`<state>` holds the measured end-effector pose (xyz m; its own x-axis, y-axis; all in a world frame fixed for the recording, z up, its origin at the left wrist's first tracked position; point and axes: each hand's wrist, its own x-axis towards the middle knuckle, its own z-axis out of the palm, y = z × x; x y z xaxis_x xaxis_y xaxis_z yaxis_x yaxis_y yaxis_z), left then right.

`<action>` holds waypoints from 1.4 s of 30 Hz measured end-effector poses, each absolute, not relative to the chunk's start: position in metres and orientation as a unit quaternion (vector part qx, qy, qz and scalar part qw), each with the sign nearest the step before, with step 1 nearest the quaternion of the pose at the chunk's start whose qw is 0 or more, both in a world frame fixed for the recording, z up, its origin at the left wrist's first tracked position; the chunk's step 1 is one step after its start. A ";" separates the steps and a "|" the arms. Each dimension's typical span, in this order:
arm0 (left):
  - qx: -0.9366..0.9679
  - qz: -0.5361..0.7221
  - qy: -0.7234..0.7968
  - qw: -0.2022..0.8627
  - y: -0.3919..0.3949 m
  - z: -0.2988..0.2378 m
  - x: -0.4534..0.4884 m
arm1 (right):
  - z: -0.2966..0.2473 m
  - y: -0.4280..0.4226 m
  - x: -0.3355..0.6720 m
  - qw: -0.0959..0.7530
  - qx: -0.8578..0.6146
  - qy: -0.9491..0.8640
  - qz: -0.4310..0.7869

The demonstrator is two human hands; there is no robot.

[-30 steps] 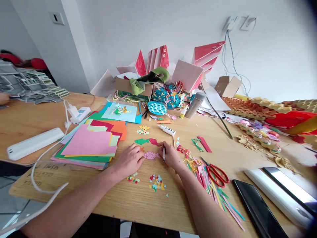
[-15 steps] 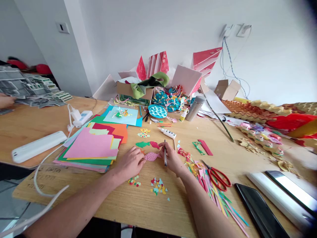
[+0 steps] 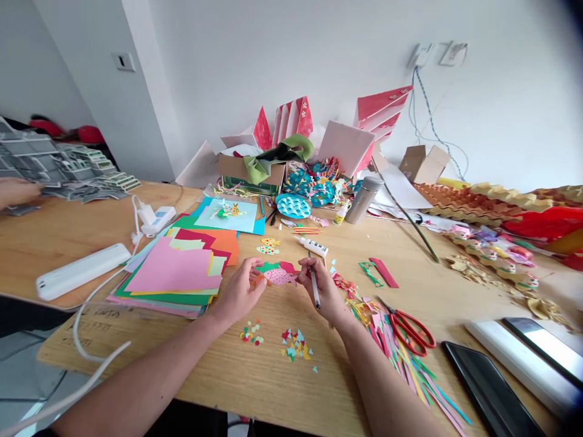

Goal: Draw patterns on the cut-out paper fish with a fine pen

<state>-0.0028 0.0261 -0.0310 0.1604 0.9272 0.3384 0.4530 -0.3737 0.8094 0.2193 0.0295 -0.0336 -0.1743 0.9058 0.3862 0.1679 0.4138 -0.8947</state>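
Note:
A pink dotted paper fish (image 3: 279, 277) lies at the middle of the wooden table (image 3: 136, 346), overlapping a green paper fish (image 3: 269, 266) and a red paper piece (image 3: 288, 266). The fingertips of my left hand (image 3: 239, 291) hold the fish's left end. My right hand (image 3: 324, 289) grips a black pen (image 3: 314, 290), its fingers close to the fish's right end. A white glue bottle (image 3: 311, 246) stands just beyond the hands. Small dotted paper fish (image 3: 268, 246) lie near it. Two heaps of paper confetti (image 3: 295, 343) sit below the hands.
A stack of coloured paper (image 3: 173, 273) lies left of my hands. Red-handled scissors (image 3: 412, 332) rest on paper strips (image 3: 392, 346) at right. A black phone (image 3: 489, 388) lies at the near right. A co-worker's hand (image 3: 16, 192) is at far left, by grey sheets.
The pink fish has shifted up the table and now overlaps the green fish and red piece. Both hands have moved with it, and the pen tilts differently in my right hand.

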 end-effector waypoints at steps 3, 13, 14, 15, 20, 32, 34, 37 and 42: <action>0.688 0.432 0.472 0.343 0.026 -0.027 -0.003 | -0.033 0.029 0.219 0.499 -0.395 -0.676 0.373; 0.628 0.417 0.464 0.465 0.028 -0.023 -0.001 | -0.026 0.022 0.214 0.486 -0.400 -0.662 0.407; 0.623 0.418 0.462 0.473 0.028 -0.023 0.000 | -0.026 0.022 0.214 0.487 -0.398 -0.662 0.408; 0.618 0.420 0.461 0.479 0.028 -0.023 0.000 | -0.025 0.021 0.213 0.488 -0.397 -0.661 0.410; 0.606 0.422 0.461 0.493 0.028 -0.024 -0.001 | -0.023 0.019 0.212 0.493 -0.397 -0.626 0.455; 0.695 0.361 0.496 0.376 0.022 -0.028 0.001 | -0.027 0.028 0.223 0.387 -0.443 -0.627 0.512; 0.717 0.356 0.506 0.322 0.021 -0.029 -0.001 | -0.029 0.029 0.226 0.359 -0.463 -0.638 0.500; 0.759 0.341 0.493 0.255 0.019 -0.028 -0.002 | -0.032 0.029 0.227 0.343 -0.490 -0.662 0.451; 0.830 0.300 0.427 0.198 0.015 -0.026 -0.001 | -0.032 0.027 0.226 0.326 -0.526 -0.713 0.330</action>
<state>-0.0007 0.0149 -0.0262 0.4555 0.8275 0.3283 0.5901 -0.5568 0.5846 0.2263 0.0267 -0.0316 -0.2343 0.9649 0.1186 0.5349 0.2298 -0.8131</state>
